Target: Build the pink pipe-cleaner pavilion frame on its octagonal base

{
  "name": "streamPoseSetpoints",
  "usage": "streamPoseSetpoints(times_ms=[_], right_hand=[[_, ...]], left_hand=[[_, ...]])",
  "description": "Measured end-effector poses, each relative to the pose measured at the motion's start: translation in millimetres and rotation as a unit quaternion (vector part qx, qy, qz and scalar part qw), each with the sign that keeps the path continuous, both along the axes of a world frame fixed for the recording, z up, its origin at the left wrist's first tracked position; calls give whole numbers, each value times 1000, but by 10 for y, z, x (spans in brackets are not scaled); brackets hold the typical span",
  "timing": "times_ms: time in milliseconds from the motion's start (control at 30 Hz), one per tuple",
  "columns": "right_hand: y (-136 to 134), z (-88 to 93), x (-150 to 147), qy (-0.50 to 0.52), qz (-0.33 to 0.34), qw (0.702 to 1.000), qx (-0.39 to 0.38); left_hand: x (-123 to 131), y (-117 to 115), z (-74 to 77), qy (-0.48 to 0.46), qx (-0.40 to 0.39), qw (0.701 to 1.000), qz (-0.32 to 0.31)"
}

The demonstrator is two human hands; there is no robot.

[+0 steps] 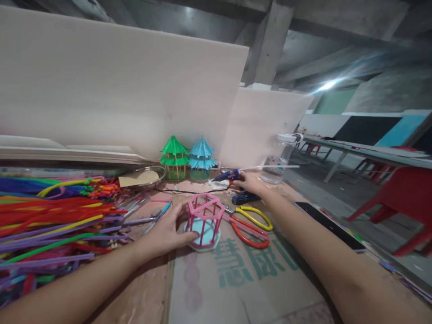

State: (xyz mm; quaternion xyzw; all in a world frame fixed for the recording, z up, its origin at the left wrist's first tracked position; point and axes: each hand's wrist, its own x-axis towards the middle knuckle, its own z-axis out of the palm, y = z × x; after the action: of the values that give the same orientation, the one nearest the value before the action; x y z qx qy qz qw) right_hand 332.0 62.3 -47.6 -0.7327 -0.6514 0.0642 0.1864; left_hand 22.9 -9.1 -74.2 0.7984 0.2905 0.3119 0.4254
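Note:
A pink hexagonal frame with upright posts [206, 205] stands on a pale blue base [207, 232] on the cardboard sheet [209, 288]. Around its left side curl the fingers and thumb of my left hand [173, 229], gripping it. Farther back, my right hand [250, 184] is closed on the handle end of a dark blue glue gun [227, 174], whose nozzle points left. Scissors with yellow and red handles [251, 227] lie just right of the frame, and a dark blue tool [245, 198] rests beneath my right wrist.
Green [174, 159] and blue [201, 159] small pavilions stand at the back. Bundles of colourful pipe cleaners [54, 220] cover the left. A water bottle [276, 159] stands back right, near a black phone [329, 225]. A red chair [394, 202] is beyond the table.

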Motion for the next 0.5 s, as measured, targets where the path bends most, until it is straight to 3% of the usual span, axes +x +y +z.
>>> streamPoseSetpoints(times_ms=[267, 400, 500], right_hand=[[-435, 173, -8, -112, 30, 993, -30], [-715, 316, -299, -123, 85, 989, 18], [-819, 299, -602, -104, 145, 984, 25]], left_hand=[[-32, 44, -75, 16, 55, 998, 27], [-38, 48, -86, 24, 95, 995, 23], [-29, 31, -80, 10, 104, 994, 28]])
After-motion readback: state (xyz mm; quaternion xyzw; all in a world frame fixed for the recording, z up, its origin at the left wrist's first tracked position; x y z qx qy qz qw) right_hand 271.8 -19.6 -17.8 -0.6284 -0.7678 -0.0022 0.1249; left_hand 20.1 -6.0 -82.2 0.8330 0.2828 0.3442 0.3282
